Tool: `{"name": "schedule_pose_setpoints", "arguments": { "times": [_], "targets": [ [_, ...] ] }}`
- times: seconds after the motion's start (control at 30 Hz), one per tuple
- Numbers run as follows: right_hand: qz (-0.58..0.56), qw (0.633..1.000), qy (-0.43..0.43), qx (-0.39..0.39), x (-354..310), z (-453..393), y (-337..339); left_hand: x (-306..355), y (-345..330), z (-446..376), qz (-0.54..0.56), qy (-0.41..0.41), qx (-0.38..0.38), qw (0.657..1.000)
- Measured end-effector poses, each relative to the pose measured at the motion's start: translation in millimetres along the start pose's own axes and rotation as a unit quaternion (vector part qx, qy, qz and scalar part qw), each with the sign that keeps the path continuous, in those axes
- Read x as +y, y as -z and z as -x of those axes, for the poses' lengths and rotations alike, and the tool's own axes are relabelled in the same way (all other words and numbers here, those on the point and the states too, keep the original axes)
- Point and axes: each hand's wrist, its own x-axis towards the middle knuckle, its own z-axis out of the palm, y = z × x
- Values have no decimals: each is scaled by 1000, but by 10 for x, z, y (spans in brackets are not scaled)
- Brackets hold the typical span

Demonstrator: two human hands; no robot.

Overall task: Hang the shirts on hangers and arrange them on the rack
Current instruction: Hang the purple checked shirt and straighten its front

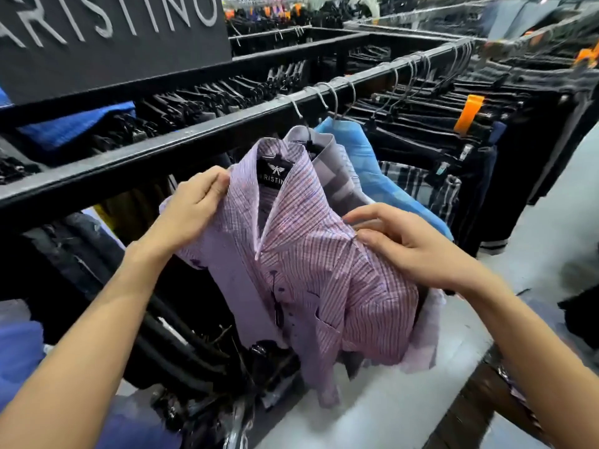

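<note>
- Below the black rack rail (181,147), centre of view: a pink-purple striped shirt (311,264), collar up, front open at the neck, hanging w/ its lower part bunched and twisted.
- Shirt fabric: fine stripes in pink, purple and white; dark buttons down the placket; black neck label (275,174) w/ white lettering and a winged logo.
- Left hand (191,209) pinches the shirt's left collar/shoulder edge, fingers curled over the cloth, thumb on top.
- Right hand (405,244) rests on the shirt's right shoulder, fingers loosely bent; thumb and forefinger seem to nip the seam, but motion blur makes that unsure.
- Hanger inside the shirt is mostly hidden; only a dark bit shows at the collar, so can't tell if its hook is on the rail.
- Just behind the shirt, touching it: a grey-lilac shirt (337,163), then a light blue shirt (366,166), both on hangers w/ metal hooks (327,95) over the rail.
- Farther right along the rail: a checked shirt (418,186) and dark trousers (431,124) on clip hangers, one w/ an orange tag (468,113).
- Top left: dark sign (113,37) w/ raised pale letters.
- Lower right: pale floor (389,400).
</note>
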Motion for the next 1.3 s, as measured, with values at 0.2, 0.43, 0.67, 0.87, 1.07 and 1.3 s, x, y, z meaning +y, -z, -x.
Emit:
{"name": "schedule_pose_setpoints", "arguments": {
  "times": [0.2,0.43,0.67,0.87,1.07,1.3],
  "targets": [
    [221,961,69,152,-173,31,-311,-68,125,69,76,25,-53,995],
    [-25,989,-2,145,-313,92,-363,42,321,183,140,30,-57,988],
    [132,974,59,172,-506,-201,-259,573,150,158,-51,95,64,992],
    [425,892,125,88,-950,-623,-489,564,124,52,-88,128,119,981],
    [300,929,130,172,-807,-908,-449,551,295,63,-34,196,59,978],
    [184,976,16,112,-835,-943,-72,654,437,-43,112,204,-150,961]
  ]
}}
